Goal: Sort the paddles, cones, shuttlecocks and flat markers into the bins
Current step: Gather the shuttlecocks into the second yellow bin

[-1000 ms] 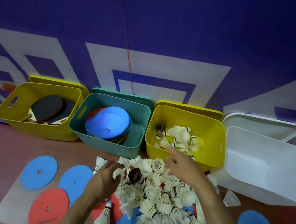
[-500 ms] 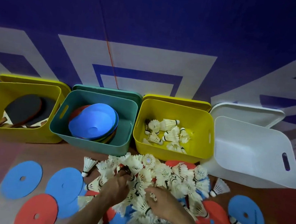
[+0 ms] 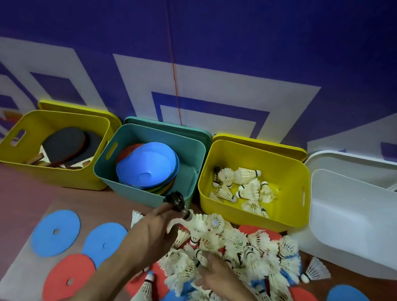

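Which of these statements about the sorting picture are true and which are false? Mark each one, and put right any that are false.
1. The white bin on the right holds shuttlecocks. False: nothing shows inside it; the shuttlecocks sorted so far lie in the yellow bin beside it.
2. The left hand has a dark shuttlecock in its grip. True.
3. The teal bin holds stacked cones with a blue one on top. True.
4. The paddles lie on the floor beside the flat markers. False: the paddles are in the far-left yellow bin.
5. The right hand rests in the pile of white shuttlecocks. True.
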